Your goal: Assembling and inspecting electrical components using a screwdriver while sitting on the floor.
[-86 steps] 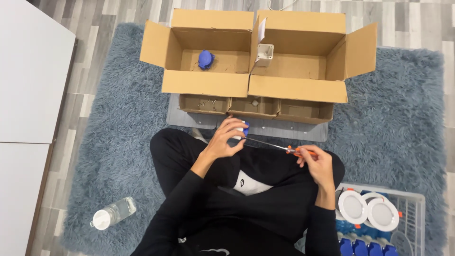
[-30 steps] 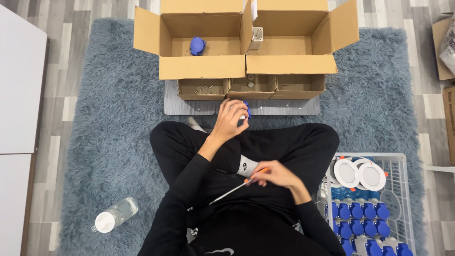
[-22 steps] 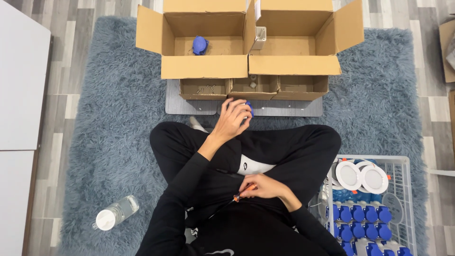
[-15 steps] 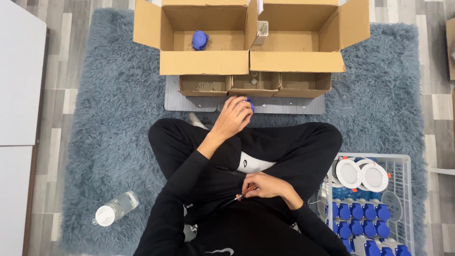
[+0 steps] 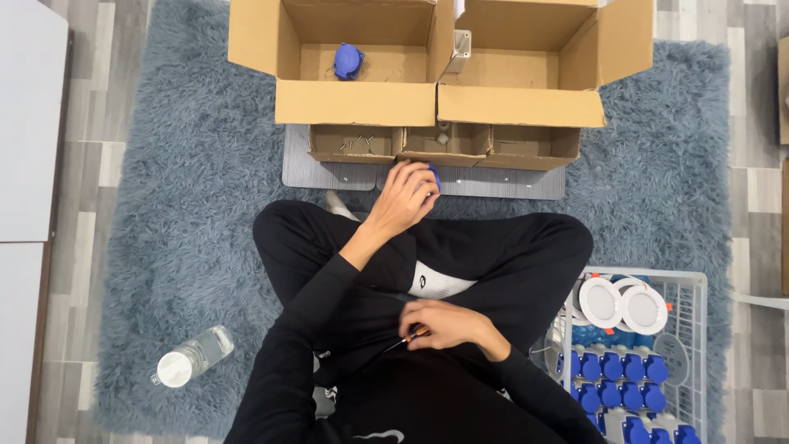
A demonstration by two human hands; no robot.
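Note:
I sit cross-legged on a shaggy blue rug point(image 5: 189, 214). My left hand point(image 5: 403, 197) is stretched forward over the grey board point(image 5: 329, 168), closed around a small blue part point(image 5: 434, 177) whose edge shows past the fingers. My right hand point(image 5: 444, 323) rests low on my lap, gripping a thin screwdriver point(image 5: 404, 338) with an orange handle, its shaft pointing down to the left. A blue cap-shaped part point(image 5: 348, 61) lies in the left cardboard box point(image 5: 353, 103).
A second open cardboard box point(image 5: 526, 103) stands to the right, with a pale grey piece point(image 5: 460, 51) between them. Small cardboard trays point(image 5: 444, 144) hold screws. A white wire basket point(image 5: 690, 284) at my right holds white round fittings and several blue parts. A water bottle point(image 5: 193, 356) lies at the left.
My right hand drew the screwdriver back from in front of me down into my lap. My left hand stayed forward with the blue part, and my view shifted nearer to the boxes.

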